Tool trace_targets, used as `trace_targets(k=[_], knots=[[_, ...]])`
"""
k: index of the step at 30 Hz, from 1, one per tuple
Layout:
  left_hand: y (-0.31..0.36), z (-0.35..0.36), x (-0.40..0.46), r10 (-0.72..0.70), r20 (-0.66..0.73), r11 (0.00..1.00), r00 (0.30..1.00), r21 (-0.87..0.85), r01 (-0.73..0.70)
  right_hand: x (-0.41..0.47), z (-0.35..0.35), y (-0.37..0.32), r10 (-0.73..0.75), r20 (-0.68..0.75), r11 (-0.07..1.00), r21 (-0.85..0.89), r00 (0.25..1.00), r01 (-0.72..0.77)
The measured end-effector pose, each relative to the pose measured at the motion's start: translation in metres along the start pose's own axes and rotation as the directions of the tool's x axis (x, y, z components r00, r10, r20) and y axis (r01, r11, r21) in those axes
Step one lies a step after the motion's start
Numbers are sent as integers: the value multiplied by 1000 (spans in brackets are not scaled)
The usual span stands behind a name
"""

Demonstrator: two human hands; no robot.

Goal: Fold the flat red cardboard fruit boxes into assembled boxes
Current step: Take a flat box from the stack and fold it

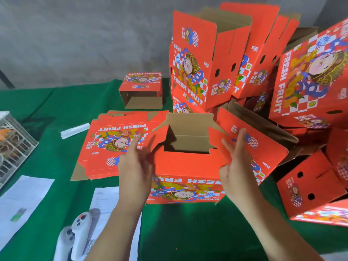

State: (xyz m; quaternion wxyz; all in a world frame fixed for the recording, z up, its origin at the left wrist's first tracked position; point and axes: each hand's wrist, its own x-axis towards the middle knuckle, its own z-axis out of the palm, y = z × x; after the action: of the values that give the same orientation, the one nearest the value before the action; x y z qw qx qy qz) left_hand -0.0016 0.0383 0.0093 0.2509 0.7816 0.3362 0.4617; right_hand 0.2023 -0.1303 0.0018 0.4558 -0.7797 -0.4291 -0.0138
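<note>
Standing open-topped on green bench (188, 232), half-built red cardboard fruit box (186, 172); left hand (134, 166), right hand (236, 164) spread, fingers straight vs side flaps. Risk: uneven push could buckle flaps.

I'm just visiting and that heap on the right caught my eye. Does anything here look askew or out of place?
Yes. The assembled boxes at the back right are heaped untidily, several tilted or lying on their sides rather than stacked square. The flat boxes lie in a neat pile, and the box being folded looks undamaged.
</note>
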Motion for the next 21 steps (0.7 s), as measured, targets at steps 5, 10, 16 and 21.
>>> trace_targets(k=[5,10,16,21], knots=[[2,-6,2,36,189,977,981,198,-74,-13,0,16,-157,9,978,-138,988,156],[13,4,19,-73,439,894,896,427,-137,-19,-4,22,-180,53,960,-210,982,187],[16,16,34,-135,353,914,926,406,-22,14,-9,-1,13,39,991,-136,999,-8],[11,9,35,-236,322,970,917,128,204,29,-1,-5,70,-13,993,-91,997,-71]])
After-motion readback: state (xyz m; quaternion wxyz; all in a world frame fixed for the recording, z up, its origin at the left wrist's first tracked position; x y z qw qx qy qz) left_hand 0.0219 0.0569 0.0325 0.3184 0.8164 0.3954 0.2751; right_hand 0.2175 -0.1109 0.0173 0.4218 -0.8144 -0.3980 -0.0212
